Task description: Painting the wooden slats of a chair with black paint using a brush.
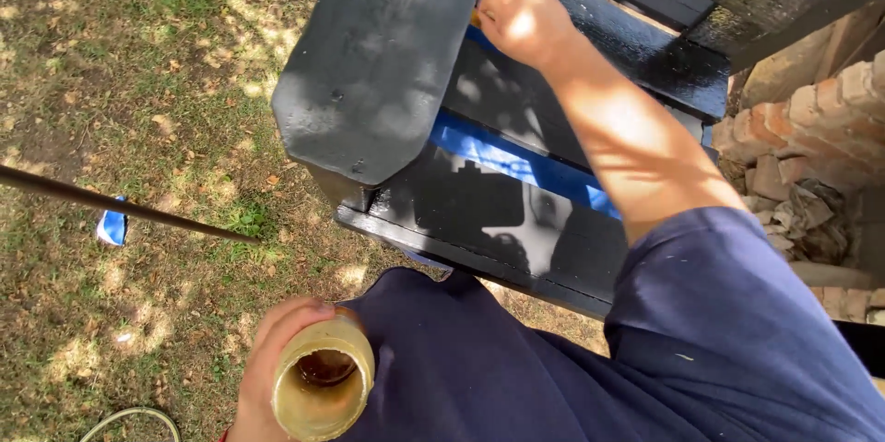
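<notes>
Two hands in view, both occupied. Left hand (267, 364): nearest the camera, at lower left, fingers wrapped around the side of a yellowish open-topped jar (323, 377); the jar sits upright in the grip, mouth toward the camera, dark contents at the bottom. Beside it, dark blue clothing (516, 377) of the wearer, filling the lower right.

Right hand (521, 23): extended far forward from a dark blue sleeve (728, 294), closed in a fist against the seat of a black wooden chair (516, 175). A small yellowish item shows at the fist's left edge; what it is cannot be told. The fist rests just behind the broad black armrest (378, 55) and touches the glossy seat slats. One blue strip (516, 165) runs across the seat between black slats, below the forearm.

Further items: grass (111, 64) with dry leaves at left; thin dark rod (120, 207) crossing it; small blue-and-white scrap (112, 225); brick pile (811, 119) at far right.
</notes>
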